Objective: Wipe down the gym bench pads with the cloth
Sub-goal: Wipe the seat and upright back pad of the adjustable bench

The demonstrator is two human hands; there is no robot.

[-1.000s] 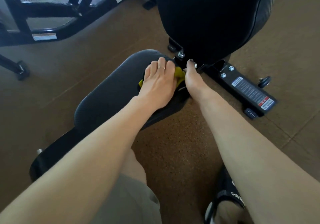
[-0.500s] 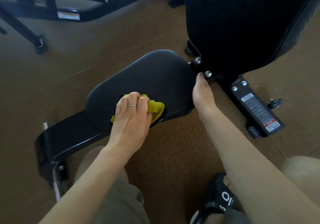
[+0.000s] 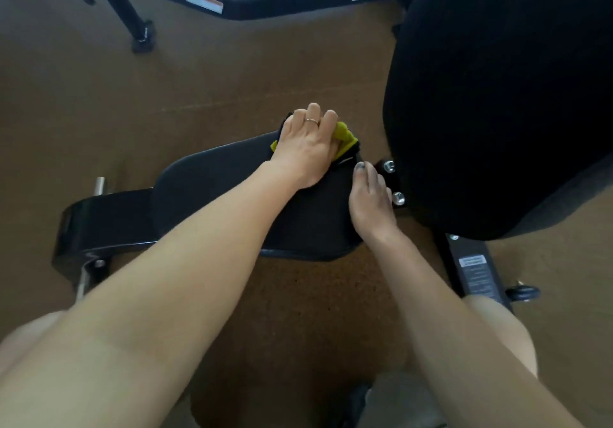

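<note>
Cloth (image 3: 345, 135), yellow-green and bunched, lies on the far end of the black seat pad (image 3: 232, 192), at the corner nearest the upright back pad (image 3: 497, 96). The left hand (image 3: 308, 145) covers most of it, fingers curled down over the cloth and the pad's far edge, gripping it against the vinyl; a thin ring (image 3: 311, 121) shows on one finger. The right hand (image 3: 370, 202) rests on the seat pad's right edge just beside the hinge bolts (image 3: 393, 182), its fingers relaxed and holding nothing. The seat pad is low and roughly horizontal, carried on a black steel frame (image 3: 99, 225) that runs out to the left. The back pad stands tall at the right, dark and matte, filling that upper corner. Under everything spreads a brown speckled floor (image 3: 166, 79), like cork or rubber matting. Another machine's black base (image 3: 252, 3), with a white warning label (image 3: 204, 0), crosses the top of the view.
</note>
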